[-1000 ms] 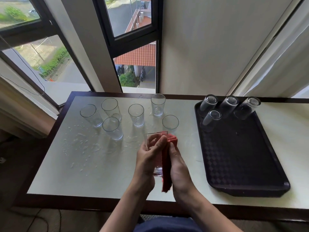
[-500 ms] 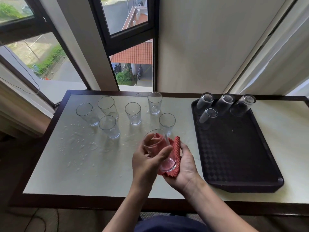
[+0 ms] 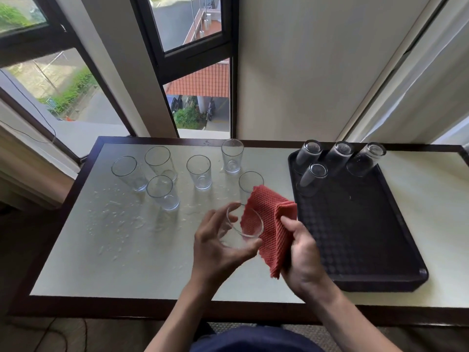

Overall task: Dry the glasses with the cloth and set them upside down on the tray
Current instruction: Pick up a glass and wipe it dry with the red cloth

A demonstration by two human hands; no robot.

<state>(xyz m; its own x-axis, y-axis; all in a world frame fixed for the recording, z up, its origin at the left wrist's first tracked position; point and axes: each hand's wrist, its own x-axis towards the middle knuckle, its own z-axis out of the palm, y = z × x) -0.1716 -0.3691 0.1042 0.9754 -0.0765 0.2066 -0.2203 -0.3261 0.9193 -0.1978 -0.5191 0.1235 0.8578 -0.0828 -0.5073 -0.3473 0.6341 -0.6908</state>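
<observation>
The left hand [image 3: 218, 250] curls round the glass [image 3: 236, 233], mouth tipped right toward the cloth [image 3: 269, 219] the right hand [image 3: 303, 255] pinches (tray [image 3: 368, 237] beyond).

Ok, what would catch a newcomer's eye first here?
The red cloth in the right hand, against the clear glass the left hand holds, front and centre. Then the dark tray at right with four upturned glasses at its far end, and six upright glasses on the wet table at left.
</observation>
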